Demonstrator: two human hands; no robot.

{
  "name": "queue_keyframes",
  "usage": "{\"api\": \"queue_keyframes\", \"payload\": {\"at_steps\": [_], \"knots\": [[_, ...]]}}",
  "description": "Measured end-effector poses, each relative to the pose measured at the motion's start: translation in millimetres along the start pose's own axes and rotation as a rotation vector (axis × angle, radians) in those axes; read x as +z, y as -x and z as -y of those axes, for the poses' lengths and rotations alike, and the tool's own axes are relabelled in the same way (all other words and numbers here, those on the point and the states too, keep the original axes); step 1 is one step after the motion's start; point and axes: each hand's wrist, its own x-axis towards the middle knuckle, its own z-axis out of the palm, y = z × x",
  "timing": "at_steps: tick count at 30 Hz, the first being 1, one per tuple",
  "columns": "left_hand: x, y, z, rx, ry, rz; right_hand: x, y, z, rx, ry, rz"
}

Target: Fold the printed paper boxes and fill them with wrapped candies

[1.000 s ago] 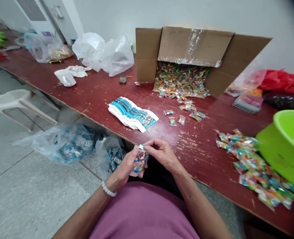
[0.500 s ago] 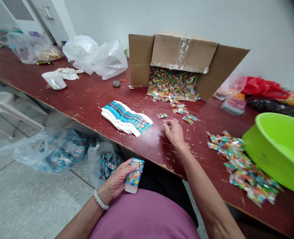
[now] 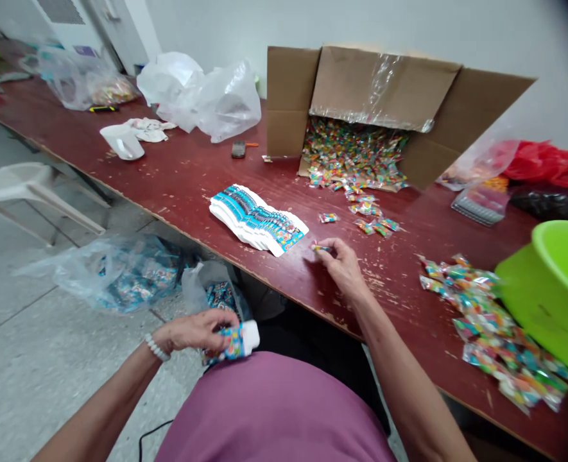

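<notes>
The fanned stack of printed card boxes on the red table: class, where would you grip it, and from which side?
Probably best from the near side, by the red table's near edge: slide the fingers under the stack's long edge, thumb on top, and squeeze the layers together. It lies flat and fanned, so the loose cards could slide apart if pinched only at one end.

A plain white wall (image 3: 409,25) runs behind a long tabletop (image 3: 178,186) of scuffed, dark red board, its paint worn pale in patches. At the far left stand a white door (image 3: 129,29) and a white panel with a louvred vent (image 3: 60,9). Speckled grey terrazzo floor (image 3: 57,366) spreads below the near edge, where a white plastic stool (image 3: 18,183) stands. The light is even and flat.
</notes>
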Motion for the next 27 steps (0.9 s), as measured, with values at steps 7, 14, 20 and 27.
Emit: {"api": "queue_keyframes", "payload": {"at_steps": [7, 14, 20, 27], "knots": [[37.0, -15, -30, 0.236, 0.245, -0.222, 22, 69, 50, -0.121, -0.355, 0.442], [63.2, -18, -43, 0.324, 0.171, -0.241, 21, 73, 62, -0.236, -0.191, 0.308], [72.8, -28, -36, 0.362, 0.227, -0.266, 15, 75, 66, -0.424, -0.149, 0.299], [80.0, -32, -42, 0.429, 0.568, -0.298, 15, 77, 58, -0.167, -0.499, 0.419]]}}
